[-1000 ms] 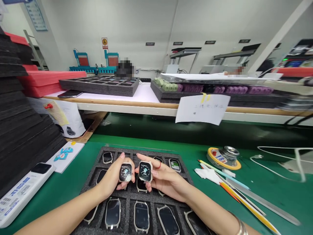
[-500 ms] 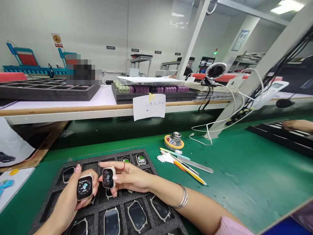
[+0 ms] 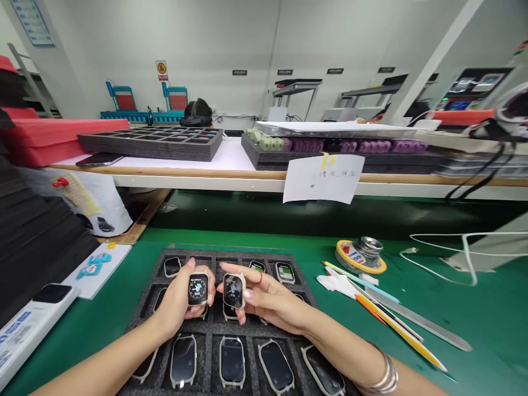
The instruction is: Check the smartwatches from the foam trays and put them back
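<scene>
My left hand (image 3: 177,300) is closed around a watch case (image 3: 198,289) whose lit screen shows a round dial facing me. Just to its right, my right hand (image 3: 268,297) grips a second watch case (image 3: 234,291) between thumb and fingers, its darker face also lit. Both are held above a dark grey foam tray (image 3: 206,325). Rows of compartments in the tray hold more watch cases, among them one with a green and white screen (image 3: 285,272) at the back right and a dark one (image 3: 232,360) in the front row.
Right of the tray lie yellow tape (image 3: 344,257), a metal spatula (image 3: 433,324) and several pens. A white box (image 3: 37,324) stands at left. Beyond, a raised shelf (image 3: 198,183) bears foam trays. A white cable (image 3: 437,272) lies at right.
The view has turned left, so the tray and both hands appear further right and the white box has come into view. Both hands keep their watch cases.
</scene>
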Demonstrator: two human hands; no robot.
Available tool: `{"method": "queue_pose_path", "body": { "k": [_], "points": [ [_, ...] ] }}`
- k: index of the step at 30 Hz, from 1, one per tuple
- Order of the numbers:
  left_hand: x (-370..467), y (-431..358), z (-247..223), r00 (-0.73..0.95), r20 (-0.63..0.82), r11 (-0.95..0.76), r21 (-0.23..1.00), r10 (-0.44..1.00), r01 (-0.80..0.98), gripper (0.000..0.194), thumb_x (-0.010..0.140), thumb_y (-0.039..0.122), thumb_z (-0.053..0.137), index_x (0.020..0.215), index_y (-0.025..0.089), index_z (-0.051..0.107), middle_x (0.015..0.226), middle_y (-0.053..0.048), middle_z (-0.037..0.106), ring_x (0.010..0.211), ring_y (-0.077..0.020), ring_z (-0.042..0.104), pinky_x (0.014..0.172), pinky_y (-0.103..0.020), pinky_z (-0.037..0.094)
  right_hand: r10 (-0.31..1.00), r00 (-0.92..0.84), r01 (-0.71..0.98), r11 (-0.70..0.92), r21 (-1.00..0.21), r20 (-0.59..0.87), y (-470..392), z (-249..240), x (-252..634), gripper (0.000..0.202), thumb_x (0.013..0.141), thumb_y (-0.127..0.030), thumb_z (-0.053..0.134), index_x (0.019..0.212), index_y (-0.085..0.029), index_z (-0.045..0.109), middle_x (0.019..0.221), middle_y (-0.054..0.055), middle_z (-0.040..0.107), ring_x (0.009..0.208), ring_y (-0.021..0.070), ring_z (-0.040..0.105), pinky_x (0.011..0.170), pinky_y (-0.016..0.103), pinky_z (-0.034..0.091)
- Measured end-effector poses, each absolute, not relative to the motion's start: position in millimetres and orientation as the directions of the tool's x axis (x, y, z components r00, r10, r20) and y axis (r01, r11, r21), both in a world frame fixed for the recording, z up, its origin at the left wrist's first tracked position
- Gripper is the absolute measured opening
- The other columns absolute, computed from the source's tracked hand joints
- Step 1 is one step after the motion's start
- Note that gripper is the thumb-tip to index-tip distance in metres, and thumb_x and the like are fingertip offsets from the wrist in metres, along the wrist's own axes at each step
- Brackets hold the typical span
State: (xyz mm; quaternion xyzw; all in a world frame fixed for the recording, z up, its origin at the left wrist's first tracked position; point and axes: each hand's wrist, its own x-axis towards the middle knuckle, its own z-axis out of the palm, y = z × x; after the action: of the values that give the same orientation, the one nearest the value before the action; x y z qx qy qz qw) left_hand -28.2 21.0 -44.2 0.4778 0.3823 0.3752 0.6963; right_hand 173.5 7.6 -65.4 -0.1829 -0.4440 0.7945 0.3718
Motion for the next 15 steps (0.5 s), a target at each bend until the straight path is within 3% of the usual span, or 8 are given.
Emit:
{"method": "queue_pose_path", "body": {
  "k": [10,15],
  "points": [
    [-30.2,19.4,-46.1,0.434,-0.157,0.245,0.957,0.887,-0.157,0.053,0.086,0.06,0.039,0.06,0.016,0.052,0.046,0.001,0.053,0.03,-0.0026,0.026,0.033,-0.016,0.017,0.754,-0.656,-0.424,-0.337,-0.841,0.028,4.3,-63.8,171.6,0.049,0.083,-0.032,0.075,0.129,-0.034,0.061,0.113,0.004,0.067,0.074,0.0091,0.063,0.074,0.027,0.05],
    [-30.0,19.5,-46.9,0.439,-0.163,0.261,0.95,0.884,-0.173,0.051,0.084,0.062,0.042,0.065,0.016,0.054,0.047,0.001,0.055,0.03,-0.0031,0.027,0.033,-0.016,0.017,0.75,-0.661,-0.425,-0.336,-0.841,0.034,4.4,-64.9,171.4,0.049,0.083,-0.032,0.075,0.13,-0.035,0.06,0.107,0.003,0.068,0.075,0.0097,0.063,0.074,0.027,0.05]
  ]
}}
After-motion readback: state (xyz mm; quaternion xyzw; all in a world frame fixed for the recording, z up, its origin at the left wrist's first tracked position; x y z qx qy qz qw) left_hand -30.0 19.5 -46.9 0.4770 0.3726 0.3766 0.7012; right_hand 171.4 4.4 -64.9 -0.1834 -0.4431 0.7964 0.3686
